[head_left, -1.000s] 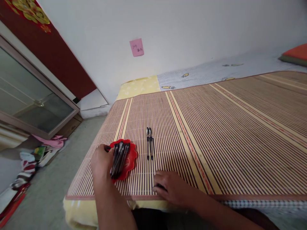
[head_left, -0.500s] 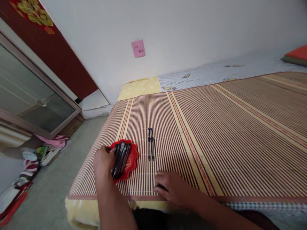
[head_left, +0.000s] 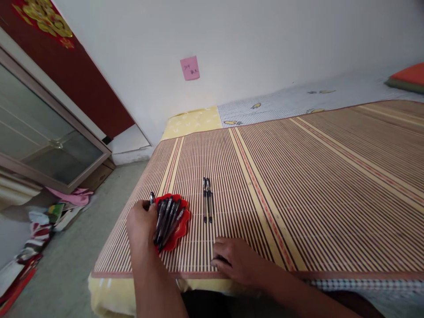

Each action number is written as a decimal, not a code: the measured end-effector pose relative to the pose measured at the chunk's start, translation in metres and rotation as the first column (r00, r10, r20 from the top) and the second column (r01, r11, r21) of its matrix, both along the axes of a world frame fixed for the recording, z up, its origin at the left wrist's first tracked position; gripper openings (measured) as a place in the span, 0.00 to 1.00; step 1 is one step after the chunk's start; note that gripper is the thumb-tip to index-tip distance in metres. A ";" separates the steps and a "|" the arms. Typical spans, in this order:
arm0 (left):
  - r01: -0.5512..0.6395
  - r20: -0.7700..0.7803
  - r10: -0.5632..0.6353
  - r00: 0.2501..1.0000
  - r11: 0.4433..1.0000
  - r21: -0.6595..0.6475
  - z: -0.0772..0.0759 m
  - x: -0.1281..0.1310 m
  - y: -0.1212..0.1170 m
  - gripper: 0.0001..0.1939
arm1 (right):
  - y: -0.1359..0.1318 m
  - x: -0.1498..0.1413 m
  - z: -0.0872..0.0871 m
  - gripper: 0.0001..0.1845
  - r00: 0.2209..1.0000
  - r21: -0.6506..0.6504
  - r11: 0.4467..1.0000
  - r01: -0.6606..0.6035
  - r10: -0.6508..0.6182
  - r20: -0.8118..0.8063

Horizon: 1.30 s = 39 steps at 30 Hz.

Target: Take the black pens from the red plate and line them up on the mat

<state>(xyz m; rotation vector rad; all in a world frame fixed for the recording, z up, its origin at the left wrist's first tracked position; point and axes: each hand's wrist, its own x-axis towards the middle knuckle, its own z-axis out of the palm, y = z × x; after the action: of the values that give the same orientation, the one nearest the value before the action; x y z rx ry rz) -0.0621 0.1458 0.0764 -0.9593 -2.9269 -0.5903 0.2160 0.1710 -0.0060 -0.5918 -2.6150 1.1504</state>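
Note:
My left hand (head_left: 142, 221) is closed on a dark pen (head_left: 152, 197) whose capped end sticks up above the fingers. It is at the left rim of a red scalloped plate (head_left: 186, 221). Several black pens (head_left: 168, 216) lie in a heap on that plate, side by side and pointing roughly away from me. To the right of the plate, two pens (head_left: 207, 201) with clear barrels and dark ends lie parallel on the striped mat. My right hand (head_left: 232, 258) rests on the mat near its front edge with the fingers curled; what they hold, if anything, is hidden.
The striped bamboo mat (head_left: 298, 190) covers a bed against a white wall. A pink note (head_left: 190, 68) is stuck on the wall. An orange cushion (head_left: 409, 76) lies at the far right. Left of the bed, cloths and other items (head_left: 39, 234) lie on the floor beside a glass-panelled door (head_left: 53, 132).
My left hand has drawn one pen up and to the left of the heap. The pens on the plate have spread apart a little. My right hand stays in place.

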 end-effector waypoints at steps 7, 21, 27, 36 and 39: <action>0.056 0.506 -0.625 0.595 0.660 0.749 0.013 0.074 0.028 0.14 | 0.013 0.002 0.012 0.10 0.971 -0.395 0.918 0.023 -0.115 -0.211; 0.050 0.638 -0.769 -0.037 0.636 0.770 -0.001 0.170 0.061 0.17 | 0.089 0.040 0.069 0.16 0.585 -0.628 0.692 0.355 -0.689 -0.428; 0.251 0.576 -0.796 0.185 0.605 0.756 -0.007 0.183 0.063 0.12 | 0.094 0.045 0.066 0.11 0.543 -0.654 0.666 0.359 -0.719 -0.435; 0.454 0.479 -0.811 0.336 0.585 0.672 -0.008 0.196 0.060 0.10 | 0.096 0.049 0.064 0.15 0.473 -0.737 0.582 0.343 -0.785 -0.400; 0.566 0.368 -0.797 0.480 0.601 0.564 -0.004 0.198 0.058 0.10 | 0.100 0.051 0.057 0.15 0.461 -0.784 0.535 0.316 -0.808 -0.366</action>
<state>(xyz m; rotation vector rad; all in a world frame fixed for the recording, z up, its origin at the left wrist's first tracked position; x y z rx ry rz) 0.1363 0.2035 0.0725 -2.2793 -2.4709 -1.6893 0.2673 0.2706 0.0510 -0.8822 -1.1188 1.5392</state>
